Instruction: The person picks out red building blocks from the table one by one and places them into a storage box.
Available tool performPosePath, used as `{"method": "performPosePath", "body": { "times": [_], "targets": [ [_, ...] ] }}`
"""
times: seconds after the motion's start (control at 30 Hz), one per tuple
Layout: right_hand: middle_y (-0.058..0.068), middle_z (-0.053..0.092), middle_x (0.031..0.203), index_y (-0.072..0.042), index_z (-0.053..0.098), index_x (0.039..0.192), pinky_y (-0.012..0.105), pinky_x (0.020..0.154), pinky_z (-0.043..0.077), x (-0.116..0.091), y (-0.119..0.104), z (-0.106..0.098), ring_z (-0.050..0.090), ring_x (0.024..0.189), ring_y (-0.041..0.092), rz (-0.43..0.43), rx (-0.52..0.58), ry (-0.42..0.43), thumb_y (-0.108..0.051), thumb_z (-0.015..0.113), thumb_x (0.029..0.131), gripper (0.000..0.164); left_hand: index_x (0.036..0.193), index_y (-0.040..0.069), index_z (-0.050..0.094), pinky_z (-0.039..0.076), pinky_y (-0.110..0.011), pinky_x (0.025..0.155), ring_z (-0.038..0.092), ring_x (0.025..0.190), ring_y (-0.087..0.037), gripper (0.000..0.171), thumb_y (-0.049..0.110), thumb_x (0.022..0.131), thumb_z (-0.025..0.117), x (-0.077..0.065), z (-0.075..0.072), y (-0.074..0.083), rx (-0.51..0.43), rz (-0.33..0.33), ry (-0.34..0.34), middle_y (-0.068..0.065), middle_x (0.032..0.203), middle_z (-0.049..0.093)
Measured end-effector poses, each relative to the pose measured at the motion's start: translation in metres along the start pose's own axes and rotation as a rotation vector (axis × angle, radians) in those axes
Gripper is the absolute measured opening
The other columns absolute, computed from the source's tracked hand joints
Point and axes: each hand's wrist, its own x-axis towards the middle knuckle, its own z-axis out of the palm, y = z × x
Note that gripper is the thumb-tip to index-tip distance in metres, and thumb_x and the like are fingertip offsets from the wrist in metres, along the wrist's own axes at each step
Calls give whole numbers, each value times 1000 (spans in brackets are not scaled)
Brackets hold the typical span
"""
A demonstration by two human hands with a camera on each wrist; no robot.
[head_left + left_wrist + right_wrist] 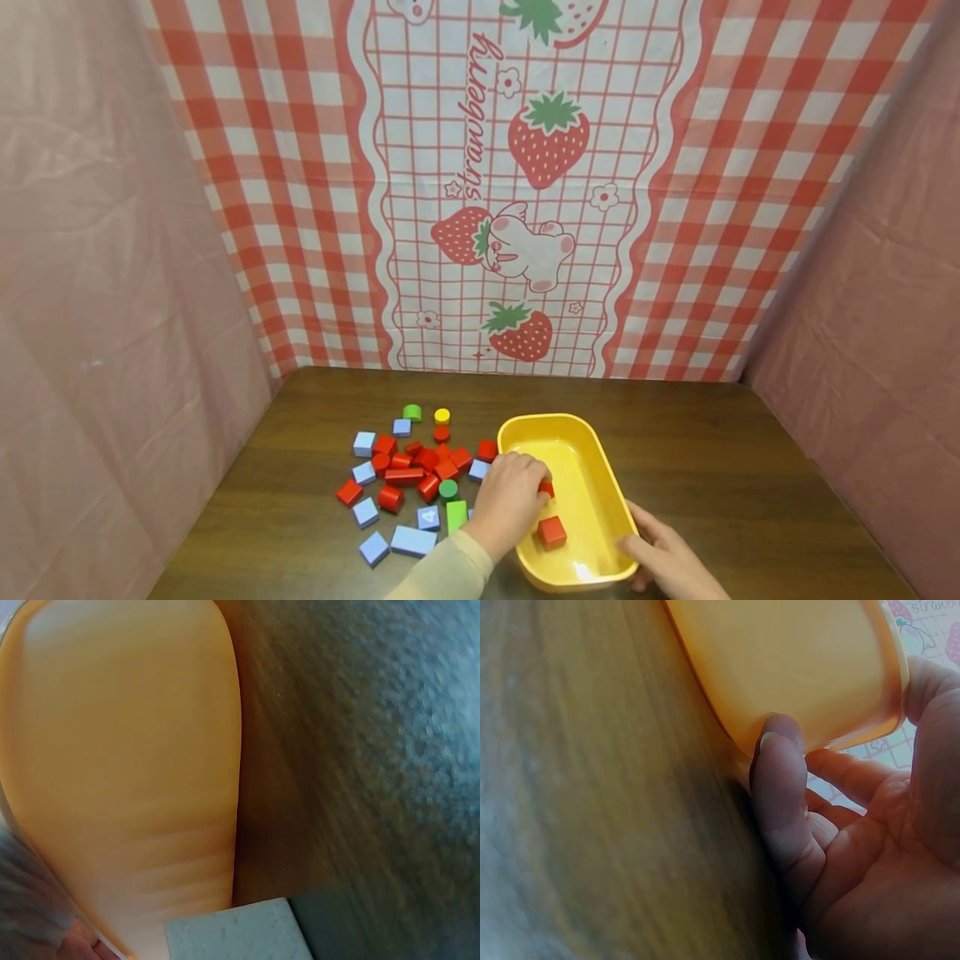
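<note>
A yellow plastic tray (577,454) with rounded corners stands on the table, and a red cube (552,532) lies inside it. My left hand (510,500) reaches over the tray's left rim, its fingers curled at another red block (547,488), which they partly cover. The tray's near right corner is gripped by my right hand (663,554). In the right wrist view, the thumb (780,776) presses the yellow wall from outside, with the other fingers around the corner. The left wrist view mostly shows the tray's outer wall (127,750).
Left of the tray lie several red blocks (405,476), light blue blocks (414,541), a green cylinder (447,490), a green block (456,515) and a yellow piece (442,416). A checked strawberry cloth (300,167) hangs behind the brown table (712,467).
</note>
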Motion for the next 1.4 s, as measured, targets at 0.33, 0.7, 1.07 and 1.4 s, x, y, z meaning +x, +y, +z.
{"method": "performPosePath", "body": {
  "times": [0.33, 0.7, 1.07, 1.4],
  "targets": [
    [21, 62, 100, 8, 28, 150, 32, 48, 54, 0, 0, -1, 58, 58, 25, -12, -5, -3, -9, 58, 95, 65, 103, 22, 69, 46, -32, 91, 52, 98, -12, 20, 35, 88, 74, -3, 1, -4, 12, 27, 67, 8, 103, 63],
    [22, 62, 100, 9, 28, 149, 32, 48, 54, 2, 2, -1, 58, 58, 24, -27, -13, -16, -8, 57, 95, 63, 110, 9, 67, 53, -40, 81, 56, 96, -20, 15, 10, 100, 57, -7, -19, -48, -249, -65, 343, -3, 106, 66],
    [24, 62, 105, 10, 30, 148, 35, 48, 55, 1, 2, -3, 58, 58, 26, -27, -28, -3, -9, 58, 95, 63, 106, 17, 78, 46, -35, 74, 50, 89, -21, 30, 35, 82, 79, -16, -14, -59, 101, -32, -70, -1, 109, 65],
    [22, 64, 101, 8, 30, 149, 36, 49, 55, 2, 1, -4, 58, 60, 27, -19, -23, -10, -8, 57, 95, 63, 101, 12, 70, 47, -39, 76, 50, 88, -24, 32, 32, 79, 82, -16, -25, -53, 128, -102, 70, -4, 99, 64]
  ]
}}
